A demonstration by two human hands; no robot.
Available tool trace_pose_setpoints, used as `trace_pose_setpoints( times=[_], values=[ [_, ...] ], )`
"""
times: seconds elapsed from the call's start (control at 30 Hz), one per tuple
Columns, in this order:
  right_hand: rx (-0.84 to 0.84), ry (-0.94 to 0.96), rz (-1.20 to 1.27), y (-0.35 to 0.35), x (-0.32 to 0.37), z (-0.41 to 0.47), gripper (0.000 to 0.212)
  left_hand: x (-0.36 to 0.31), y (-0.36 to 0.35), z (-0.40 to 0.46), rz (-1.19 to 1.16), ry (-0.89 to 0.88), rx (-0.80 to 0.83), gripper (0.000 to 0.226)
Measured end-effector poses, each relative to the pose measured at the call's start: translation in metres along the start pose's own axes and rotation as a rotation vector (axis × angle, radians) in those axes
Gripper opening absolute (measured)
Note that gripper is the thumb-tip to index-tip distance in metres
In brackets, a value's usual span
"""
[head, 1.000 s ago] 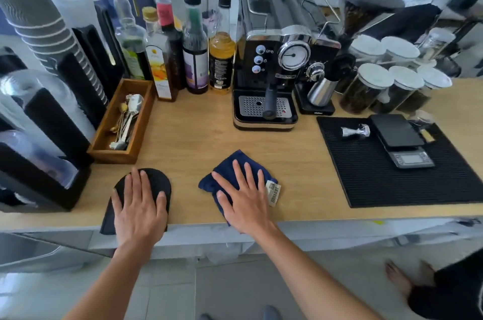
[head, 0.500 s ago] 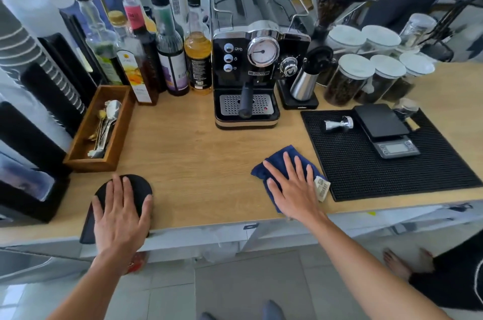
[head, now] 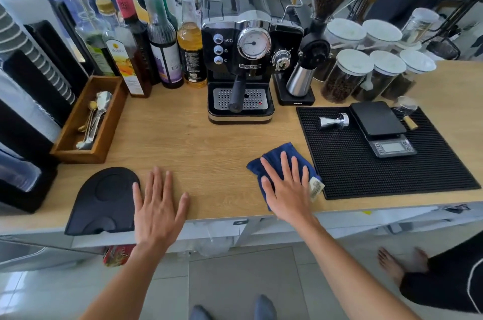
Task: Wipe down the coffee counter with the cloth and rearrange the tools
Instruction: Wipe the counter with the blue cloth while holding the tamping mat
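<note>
In front of the espresso machine (head: 239, 58): my right hand (head: 288, 189) lies flat on the blue cloth (head: 281, 152), at the counter's (head: 183, 142) near edge.
Right grip: fingers straight and spread, palm down, pressing the cloth rather than clutching it; nothing is pinched.
Left grip: my left hand (head: 156, 204) is flat on bare wood, fingers straight, holding nothing; its outer edge is just beside the black tamping mat (head: 104, 202), and I cannot tell whether it touches.
Cloth: bunched under my palm, its white tag (head: 316, 187) sticking out toward the ribbed black mat (head: 379, 176), whose edge is just beside it.
Step in hand: I judge this a wiping pass along the front strip of the counter, below the espresso machine.
How to do it well: I keep the palm's weight even so the cloth slides with my hand instead of rolling up, and I overlap each pass with the one before.
Care near the ribbed mat: I stop short of its edge, so the cloth does not catch and drag it, with the tamper (head: 334, 121) and scale (head: 381, 129) on top.
Left of the espresso machine: the wood toward the spoon tray (head: 109, 121) and bottles (head: 162, 37) looks to need passes too.
Tools: rearranging them likely comes once the wood is wiped.
</note>
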State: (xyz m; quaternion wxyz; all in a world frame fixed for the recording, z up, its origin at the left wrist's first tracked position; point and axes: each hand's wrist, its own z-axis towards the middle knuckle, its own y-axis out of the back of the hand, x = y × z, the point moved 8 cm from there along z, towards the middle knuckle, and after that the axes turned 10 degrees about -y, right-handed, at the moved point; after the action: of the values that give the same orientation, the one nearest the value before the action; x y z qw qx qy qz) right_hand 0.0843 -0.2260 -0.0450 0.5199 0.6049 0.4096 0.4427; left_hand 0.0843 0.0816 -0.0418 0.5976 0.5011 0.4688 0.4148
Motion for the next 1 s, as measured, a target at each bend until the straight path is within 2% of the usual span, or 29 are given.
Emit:
trace_pose_setpoints(
  times=[0.17,0.5,0.6,0.73,0.8,0.93,1.0],
  values=[
    [-0.018,-0.009,-0.015,-0.003,-0.01,-0.01,0.054,0.0,-0.004,0.0,0.053,-0.005,0.002,0.076],
    [0.083,-0.097,-0.015,0.005,0.009,0.076,0.053,0.0,-0.005,0.001,0.077,0.01,-0.001,0.076],
    [0.079,-0.068,-0.023,0.002,0.008,0.051,0.054,-0.001,-0.005,0.0,0.077,0.004,0.009,0.077],
    [-0.033,0.022,0.004,0.002,0.012,-0.021,0.055,0.0,-0.004,0.001,0.063,0.007,0.003,0.076],
    [-0.034,0.049,-0.018,-0.002,0.01,-0.034,0.053,-0.001,-0.004,0.001,0.054,0.006,0.004,0.076],
    [0.033,0.009,-0.034,0.003,0.01,0.006,0.056,0.0,-0.002,0.001,0.042,0.003,0.001,0.077],
    [0.061,-0.07,-0.024,0.005,0.016,0.035,0.055,-0.001,-0.002,0.001,0.044,0.004,0.002,0.077]
  ],
)
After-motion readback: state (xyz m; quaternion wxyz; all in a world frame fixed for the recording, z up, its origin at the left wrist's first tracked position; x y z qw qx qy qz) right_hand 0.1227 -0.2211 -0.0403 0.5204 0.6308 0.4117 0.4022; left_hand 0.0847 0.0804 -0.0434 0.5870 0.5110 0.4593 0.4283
